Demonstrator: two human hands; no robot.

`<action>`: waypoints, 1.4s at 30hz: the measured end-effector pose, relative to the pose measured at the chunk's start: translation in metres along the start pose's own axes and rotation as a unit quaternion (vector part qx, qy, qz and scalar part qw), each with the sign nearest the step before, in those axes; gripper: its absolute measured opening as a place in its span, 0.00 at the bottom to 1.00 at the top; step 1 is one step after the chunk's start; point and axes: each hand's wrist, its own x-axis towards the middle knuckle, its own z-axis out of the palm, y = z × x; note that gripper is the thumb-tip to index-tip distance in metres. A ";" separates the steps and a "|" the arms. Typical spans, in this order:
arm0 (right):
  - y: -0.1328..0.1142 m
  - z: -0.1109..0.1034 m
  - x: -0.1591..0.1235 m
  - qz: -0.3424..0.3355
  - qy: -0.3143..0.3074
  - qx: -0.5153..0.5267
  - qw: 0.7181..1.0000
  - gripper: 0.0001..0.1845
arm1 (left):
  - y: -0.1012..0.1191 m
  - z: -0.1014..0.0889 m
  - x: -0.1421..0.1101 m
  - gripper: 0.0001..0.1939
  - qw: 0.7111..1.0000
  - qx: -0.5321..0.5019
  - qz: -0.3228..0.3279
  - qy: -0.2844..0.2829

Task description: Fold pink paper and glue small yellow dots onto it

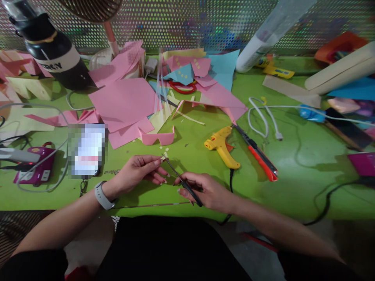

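My right hand (202,189) is closed around black-handled scissors (190,192), whose blades point up and left. Their tips meet a small strip of pale yellow paper (163,158) pinched between the thumb and a finger of my left hand (143,169). Tiny pale yellow paper bits (166,149) lie on the green table just beyond the blades. Past them sits a pink paper glasses-shaped cutout (158,138), its side pieces folded up.
A yellow glue gun (224,146) and a red-and-black long-handled tool (258,154) lie right of my hands. To the left are a phone (89,150) and purple power strip (38,166). Behind stand pink paper sheets (123,99), a black bottle (61,58) and red-handled scissors (183,90).
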 end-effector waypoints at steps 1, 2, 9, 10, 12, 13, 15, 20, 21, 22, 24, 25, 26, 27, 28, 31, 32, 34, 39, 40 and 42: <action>0.000 0.000 0.000 0.001 0.001 0.001 1.000 0.18 | 0.000 0.000 0.000 0.12 1.000 0.000 -0.002 0.001; -0.001 0.000 0.000 0.002 0.003 0.002 1.000 0.18 | 0.000 0.000 0.000 0.12 1.000 0.000 -0.003 0.002; 0.002 0.000 0.000 0.001 0.003 0.007 1.000 0.19 | -0.001 -0.001 0.000 0.12 1.000 0.000 0.004 -0.001; 0.003 0.001 0.000 0.001 0.003 0.009 1.000 0.19 | -0.002 -0.001 0.000 0.12 1.000 0.001 0.003 -0.002; 0.006 0.001 0.001 0.002 0.005 0.020 1.000 0.20 | -0.002 -0.002 0.000 0.13 1.000 0.003 0.001 -0.001; 0.006 0.001 0.001 0.004 0.005 0.030 1.000 0.20 | -0.002 -0.002 0.000 0.13 1.000 0.006 -0.002 0.000; 0.005 0.000 0.002 0.007 0.006 0.054 0.998 0.22 | -0.001 -0.003 0.000 0.13 1.000 0.015 -0.006 0.005; -0.010 -0.016 -0.002 -0.017 0.050 0.039 0.998 0.31 | 0.009 -0.005 -0.005 0.12 0.998 0.042 0.022 0.035; -0.013 -0.021 -0.005 -0.028 0.062 0.025 0.997 0.31 | 0.013 -0.005 -0.008 0.12 0.997 0.048 0.036 0.042; -0.017 -0.026 -0.010 -0.039 0.076 0.008 0.996 0.31 | 0.016 -0.004 -0.013 0.12 0.996 0.058 0.052 0.047; -0.022 -0.038 -0.020 -0.059 0.112 -0.037 0.991 0.30 | 0.025 -0.002 -0.025 0.11 0.991 0.096 0.082 0.047; -0.024 -0.044 -0.026 -0.070 0.134 -0.068 0.986 0.30 | 0.029 0.000 -0.032 0.11 0.987 0.124 0.092 0.046; -0.027 -0.052 -0.031 -0.082 0.158 -0.103 0.979 0.29 | 0.034 0.002 -0.039 0.11 0.982 0.154 0.097 0.042; -0.029 -0.060 -0.035 -0.096 0.184 -0.142 0.968 0.29 | 0.040 0.004 -0.046 0.11 0.978 0.182 0.100 0.037; -0.031 -0.069 -0.038 -0.111 0.215 -0.181 0.953 0.29 | 0.046 0.006 -0.051 0.11 0.971 0.213 0.102 0.031; -0.045 -0.101 -0.036 -0.119 0.289 -0.307 0.899 0.27 | 0.066 0.009 -0.056 0.11 0.942 0.304 0.139 0.033; -0.052 -0.111 -0.031 -0.117 0.309 -0.355 0.875 0.25 | 0.074 0.009 -0.053 0.11 0.930 0.331 0.155 0.035; -0.066 -0.131 -0.015 -0.113 0.305 -0.473 0.819 0.20 | 0.090 0.008 -0.036 0.11 0.908 0.370 0.195 0.034; -0.094 -0.157 0.037 -0.094 0.234 -0.679 0.689 0.17 | 0.123 -0.001 0.041 0.16 0.861 0.439 0.252 0.039; -0.096 -0.158 0.046 -0.100 0.213 -0.700 0.675 0.17 | 0.128 -0.003 0.056 0.16 0.860 0.438 0.256 0.056; -0.097 -0.157 0.059 -0.117 0.182 -0.727 0.652 0.19 | 0.135 -0.008 0.083 0.18 0.861 0.443 0.239 0.072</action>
